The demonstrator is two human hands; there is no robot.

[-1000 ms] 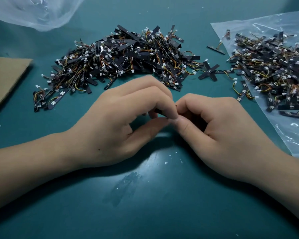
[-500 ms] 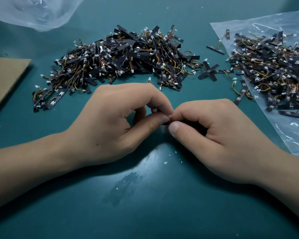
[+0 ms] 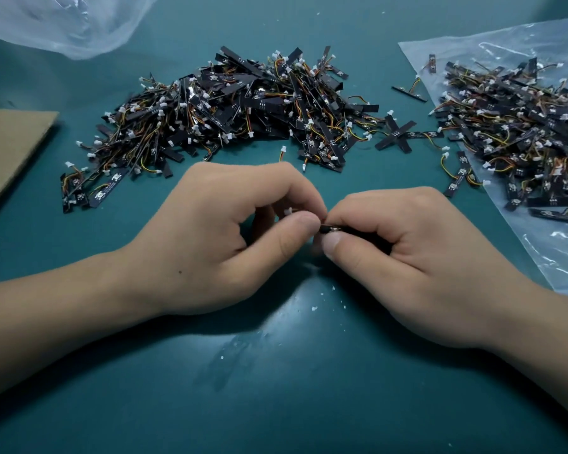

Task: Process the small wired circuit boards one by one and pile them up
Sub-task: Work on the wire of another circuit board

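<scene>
Hands: both rest low over the teal worktop (image 3: 276,388), fingertips meeting in the middle, wrists well apart
Left hand (image 3: 217,231): fingers curled, thumb and forefinger pinching one end of a small black wired circuit board (image 3: 333,229)
Right hand (image 3: 417,253): fingers curled under, thumb and forefinger pinching the same board from the other end
Behind: a broad heap of black strip boards (image 3: 243,109) with orange and yellow wires and white plugs, just beyond the left knuckles
Far right: a second heap of like boards (image 3: 522,132) on a flat clear plastic bag (image 3: 554,257), near the right hand, not touching it
Between the heaps: a few stray boards (image 3: 395,136), some crossed over each other
Left edge: a brown cardboard sheet (image 3: 10,145), well apart from the left hand
Top left: a crumpled clear plastic wrapper (image 3: 69,24)
Near side: small white flecks (image 3: 314,308) on the worktop below the thumbs
In the way: curled fingers hide most of the held board; only a short dark stretch shows between the thumbs
White plug (image 3: 288,211): seen under the left forefinger, beside the thumb tip
Held board: between the two hands, in front of the broad heap, apart from both heaps; whether it touches the worktop cannot be told
</scene>
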